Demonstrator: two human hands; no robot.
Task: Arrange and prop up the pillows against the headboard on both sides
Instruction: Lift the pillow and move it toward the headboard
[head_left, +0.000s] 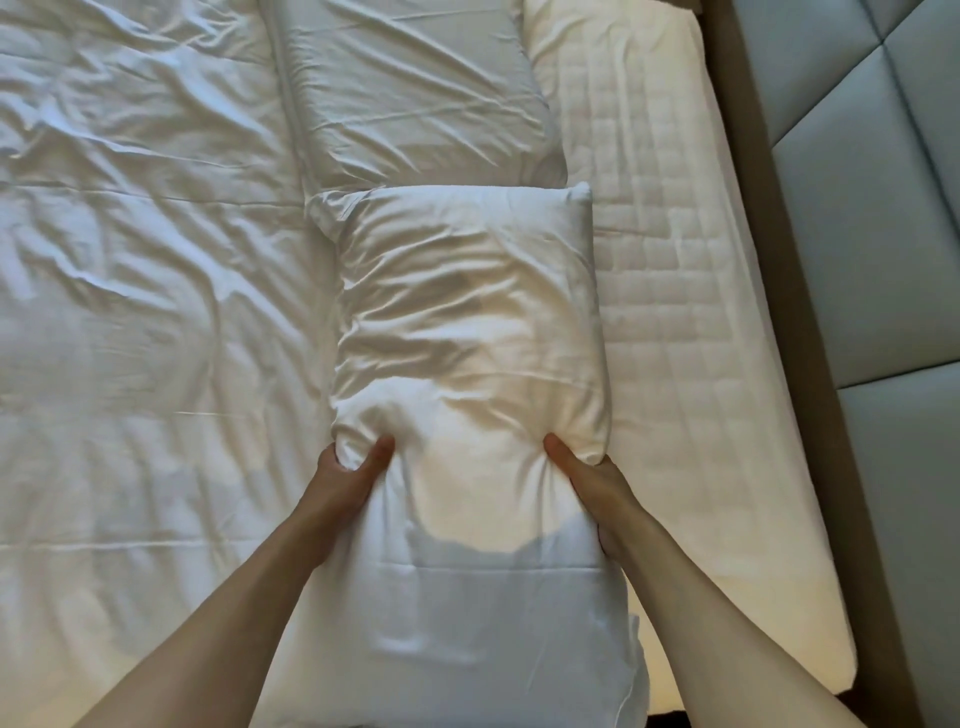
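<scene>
A plump, creased white satin pillow lies flat on the bed, apart from the grey padded headboard. The left hand and right hand each pinch its near corners, thumbs on top. The fingers beneath are hidden; a second white pillow is cut off at the top edge.

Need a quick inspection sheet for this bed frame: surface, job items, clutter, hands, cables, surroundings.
Surface: quilted mattress bare along the headboard side; wrinkled white duvet covers the rest.
Job's things: near pillow and far pillow lie end to end, neither propped against the headboard.
Clutter: nothing seen.
Grippers: left hand and right hand each grip the near pillow's sides.
Cables: nothing seen.
Surroundings: padded panel headboard with brown frame.
</scene>
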